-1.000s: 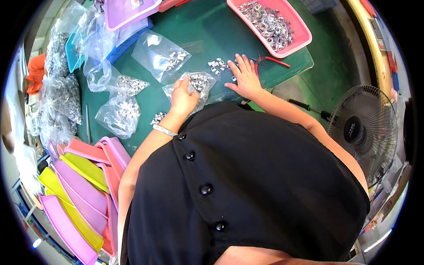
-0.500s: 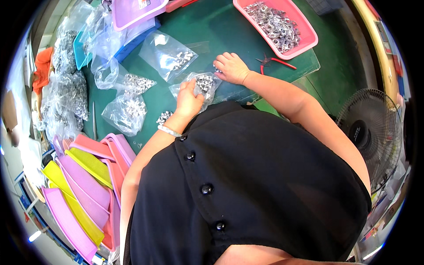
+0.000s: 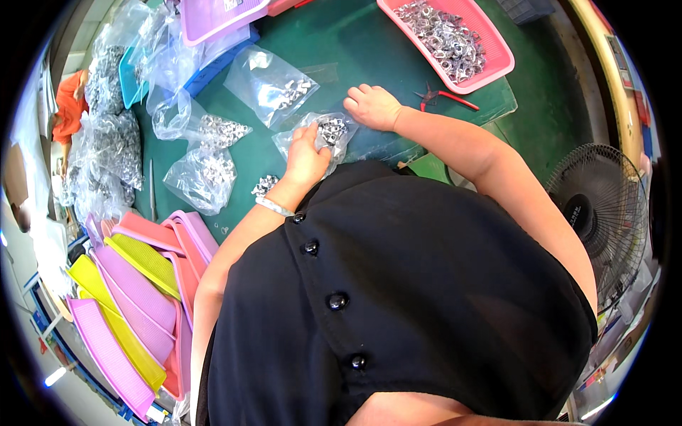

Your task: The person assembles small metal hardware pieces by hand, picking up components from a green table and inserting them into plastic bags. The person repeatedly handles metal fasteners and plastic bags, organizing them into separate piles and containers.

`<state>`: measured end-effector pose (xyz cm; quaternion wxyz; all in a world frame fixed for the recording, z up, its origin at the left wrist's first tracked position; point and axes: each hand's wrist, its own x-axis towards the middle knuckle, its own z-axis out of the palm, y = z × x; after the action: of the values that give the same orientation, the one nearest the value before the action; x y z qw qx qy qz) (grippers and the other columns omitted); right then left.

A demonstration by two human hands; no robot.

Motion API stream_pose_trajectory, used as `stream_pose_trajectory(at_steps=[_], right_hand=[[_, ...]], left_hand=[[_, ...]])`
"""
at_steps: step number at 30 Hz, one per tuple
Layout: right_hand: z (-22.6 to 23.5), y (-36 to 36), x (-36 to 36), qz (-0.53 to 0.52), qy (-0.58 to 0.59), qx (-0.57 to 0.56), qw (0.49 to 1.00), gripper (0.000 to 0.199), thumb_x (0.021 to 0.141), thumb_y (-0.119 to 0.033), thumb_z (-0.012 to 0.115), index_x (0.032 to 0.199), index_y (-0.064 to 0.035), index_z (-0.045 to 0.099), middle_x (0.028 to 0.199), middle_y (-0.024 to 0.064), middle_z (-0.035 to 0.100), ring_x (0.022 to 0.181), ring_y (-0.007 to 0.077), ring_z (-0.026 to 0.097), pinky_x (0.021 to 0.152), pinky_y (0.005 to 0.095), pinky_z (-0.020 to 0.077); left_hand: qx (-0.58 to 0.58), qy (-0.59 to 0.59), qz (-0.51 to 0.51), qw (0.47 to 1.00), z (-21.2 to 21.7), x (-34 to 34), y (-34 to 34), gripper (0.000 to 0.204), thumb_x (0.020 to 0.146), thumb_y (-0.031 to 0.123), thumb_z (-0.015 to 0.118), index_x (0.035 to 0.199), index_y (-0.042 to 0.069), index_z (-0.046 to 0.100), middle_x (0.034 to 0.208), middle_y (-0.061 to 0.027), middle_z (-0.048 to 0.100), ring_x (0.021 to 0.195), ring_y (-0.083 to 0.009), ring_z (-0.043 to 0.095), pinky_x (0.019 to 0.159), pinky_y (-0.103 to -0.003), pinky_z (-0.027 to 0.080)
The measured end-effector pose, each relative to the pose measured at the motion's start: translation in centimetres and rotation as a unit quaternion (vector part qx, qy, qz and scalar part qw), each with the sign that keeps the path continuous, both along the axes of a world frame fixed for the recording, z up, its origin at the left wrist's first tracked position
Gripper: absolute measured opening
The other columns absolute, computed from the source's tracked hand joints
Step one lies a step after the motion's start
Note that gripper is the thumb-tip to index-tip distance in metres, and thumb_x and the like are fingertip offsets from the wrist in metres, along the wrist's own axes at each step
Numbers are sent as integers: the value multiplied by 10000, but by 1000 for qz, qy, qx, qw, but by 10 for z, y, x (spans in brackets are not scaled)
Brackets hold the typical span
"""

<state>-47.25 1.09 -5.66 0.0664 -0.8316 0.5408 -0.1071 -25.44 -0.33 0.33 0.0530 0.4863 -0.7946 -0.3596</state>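
Observation:
My left hand point(image 3: 307, 157) is closed on the near left edge of a clear plastic bag point(image 3: 341, 153). Small shiny metal pieces point(image 3: 332, 130) lie in the bag, beside my fingertips. To the right of the bag, my right hand point(image 3: 374, 107) rests low over the green table with its fingers curled under. Whatever those fingers hold is hidden. A loose little heap of metal pieces point(image 3: 265, 186) sits by my left wrist.
A pink tray point(image 3: 503, 60) of metal pieces stands at the far right, near red-handled pliers point(image 3: 458, 100). More part-filled bags point(image 3: 266, 78) lie to the left. Stacked coloured baskets point(image 3: 135, 312) are at the lower left; a fan point(image 3: 593, 213) stands at the right.
The fingers of my left hand have drawn closer together on the bag. My right hand has shifted slightly, and the metal piece seen at its fingertips is out of sight.

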Motion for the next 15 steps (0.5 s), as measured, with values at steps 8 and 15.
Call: stream_pose_trajectory(at_steps=[8, 15], right_hand=[[-14, -19, -3, -260, -223, 4, 939, 138, 735, -84, 532, 864, -37, 547, 814, 142, 578, 713, 276, 602, 648, 358, 493], [16, -24, 34, -340, -639, 198, 661, 77, 774, -51, 540, 832, -9, 567, 729, 9, 561, 633, 102, 509, 557, 263, 428]], left_hand=[[33, 14, 7, 999, 1, -1, 0, 551, 702, 78, 568, 1215, -81, 442, 1137, -231, 482, 1024, -358, 509, 881, -357, 421], [43, 0, 18, 999, 6, -5, -1, 538, 704, 79, 561, 1204, -83, 452, 1128, -227, 484, 979, -348, 532, 843, -345, 444]])
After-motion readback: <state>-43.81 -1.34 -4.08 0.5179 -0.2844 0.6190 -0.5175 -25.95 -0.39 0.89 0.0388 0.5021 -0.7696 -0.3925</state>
